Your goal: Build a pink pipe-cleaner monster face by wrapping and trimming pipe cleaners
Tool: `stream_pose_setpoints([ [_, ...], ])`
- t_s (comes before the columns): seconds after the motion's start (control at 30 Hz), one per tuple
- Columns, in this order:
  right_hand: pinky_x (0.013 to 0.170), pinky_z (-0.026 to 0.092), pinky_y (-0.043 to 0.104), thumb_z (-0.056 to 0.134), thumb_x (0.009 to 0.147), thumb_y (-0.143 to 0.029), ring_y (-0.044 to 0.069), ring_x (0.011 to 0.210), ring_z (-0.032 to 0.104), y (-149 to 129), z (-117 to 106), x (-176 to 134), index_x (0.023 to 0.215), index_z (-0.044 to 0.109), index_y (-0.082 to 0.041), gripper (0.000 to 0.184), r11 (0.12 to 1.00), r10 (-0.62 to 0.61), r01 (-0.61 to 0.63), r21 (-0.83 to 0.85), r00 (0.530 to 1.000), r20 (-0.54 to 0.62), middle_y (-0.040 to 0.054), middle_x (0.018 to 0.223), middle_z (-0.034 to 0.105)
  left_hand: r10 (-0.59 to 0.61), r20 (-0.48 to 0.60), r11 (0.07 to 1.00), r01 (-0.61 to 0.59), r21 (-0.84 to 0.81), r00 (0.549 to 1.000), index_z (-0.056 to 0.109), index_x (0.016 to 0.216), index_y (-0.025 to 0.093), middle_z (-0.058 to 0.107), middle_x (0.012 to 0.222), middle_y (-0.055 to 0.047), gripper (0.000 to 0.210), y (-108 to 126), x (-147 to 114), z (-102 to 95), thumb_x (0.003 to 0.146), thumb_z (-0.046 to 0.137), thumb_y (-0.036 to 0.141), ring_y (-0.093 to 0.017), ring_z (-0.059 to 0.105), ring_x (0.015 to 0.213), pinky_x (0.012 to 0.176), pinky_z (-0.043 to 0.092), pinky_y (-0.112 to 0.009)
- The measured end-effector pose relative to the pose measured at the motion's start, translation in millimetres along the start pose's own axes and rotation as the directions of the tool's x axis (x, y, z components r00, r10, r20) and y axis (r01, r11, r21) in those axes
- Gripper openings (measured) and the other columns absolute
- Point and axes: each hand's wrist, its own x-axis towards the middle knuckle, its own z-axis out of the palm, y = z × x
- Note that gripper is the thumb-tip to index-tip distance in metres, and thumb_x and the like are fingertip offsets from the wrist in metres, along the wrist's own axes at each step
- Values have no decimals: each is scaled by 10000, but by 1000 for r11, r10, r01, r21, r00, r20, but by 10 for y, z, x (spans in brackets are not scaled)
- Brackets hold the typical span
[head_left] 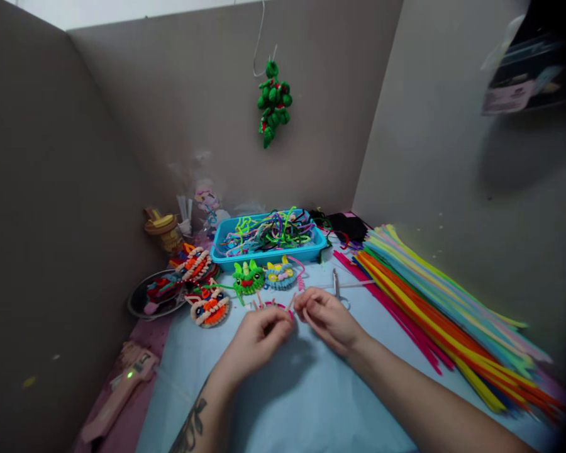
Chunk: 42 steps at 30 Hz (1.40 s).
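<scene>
My left hand [257,335] and my right hand [325,318] meet over the pale blue table cover [283,402], both pinching a small pink and white pipe-cleaner piece [274,306] between the fingertips. Its short ends stick up between my hands. Just beyond sit a green pipe-cleaner creature [248,278] and a blue and yellow one [279,274]. An orange and white creature [210,309] lies to the left of my left hand. Small scissors [337,288] lie right behind my right hand.
A blue tray [268,238] full of pipe-cleaner scraps stands at the back. A long fan of coloured pipe cleaners [453,302] covers the right side. A metal bowl [155,296], a pink glue gun [122,385] and more figures are on the left. A green figure [273,104] hangs on the wall.
</scene>
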Motion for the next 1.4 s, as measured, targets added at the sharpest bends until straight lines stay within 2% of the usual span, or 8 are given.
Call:
stream_pose_setpoints([
  [0.1, 627, 429, 267, 680, 732, -508, 135, 622, 541, -20, -80, 47, 764, 556, -203, 330, 994, 33, -42, -101, 996, -87, -8, 674, 599, -20, -391, 996, 51, 68, 920, 573, 700, 166, 565, 617, -4, 362, -153, 22, -182, 903, 377, 393, -139, 529, 599, 572, 396, -225],
  [0.2, 610, 414, 259, 529, 849, -449, 140, 602, 532, 40, -113, 46, 809, 558, -212, 243, 864, -24, -12, -504, 998, -66, -24, 631, 567, -42, -568, 933, 235, 272, 822, 554, 686, 179, 560, 591, -4, 325, -348, 55, -320, 893, 371, 351, -160, 529, 586, 557, 370, -247],
  [0.3, 648, 409, 259, 479, 880, -305, 161, 704, 583, 144, -42, -18, 881, 619, -214, 167, 491, -85, 101, -865, 994, 68, 16, 781, 657, -37, -520, 833, 314, 456, 854, 605, 789, 183, 652, 754, -47, 184, -501, 74, -362, 844, 441, 245, -202, 594, 721, 635, 398, -280],
  [0.4, 673, 413, 252, 556, 845, -273, 187, 809, 634, 211, 76, -87, 1000, 648, -245, 182, 193, -69, 193, -962, 981, 183, 30, 913, 709, -74, -457, 800, 326, 504, 887, 636, 854, 186, 693, 848, -74, 194, -572, 84, -347, 843, 444, 209, -232, 628, 811, 696, 427, -314],
  [0.7, 584, 342, 252, 567, 870, -222, 155, 664, 585, 214, 75, -121, 812, 662, -217, 111, -299, -43, 505, -810, 840, 540, 10, 697, 667, 51, -335, 979, 20, 203, 941, 650, 1088, 217, 661, 1143, -82, 326, -515, 97, -332, 766, 622, 260, -246, 582, 1078, 909, 455, -365],
  [0.83, 560, 302, 263, 515, 874, -115, 141, 623, 534, 225, 67, -143, 769, 623, -201, 173, -377, -45, 578, -723, 769, 638, 8, 661, 630, -12, -233, 983, 54, 175, 973, 683, 1029, 203, 705, 1027, -81, 279, -456, 66, -317, 765, 624, 271, -233, 631, 948, 794, 505, -330],
  [1.1, 554, 297, 267, 522, 877, -113, 144, 622, 525, 179, 93, -194, 791, 627, -200, 161, -356, 7, 645, -676, 725, 688, 15, 659, 622, -168, -298, 976, 200, 81, 940, 692, 974, 127, 709, 734, -46, 306, -403, 65, -309, 795, 564, 339, -166, 617, 622, 563, 473, -254],
  [1.4, 601, 343, 251, 500, 899, -154, 148, 652, 563, 134, 8, -153, 857, 673, -208, 186, -271, -182, 571, -775, 760, 624, 28, 681, 644, -131, -507, 980, 36, -193, 852, 664, 1038, 161, 705, 1001, -102, 318, -495, 86, -387, 823, 544, 361, -224, 647, 907, 783, 513, -337],
])
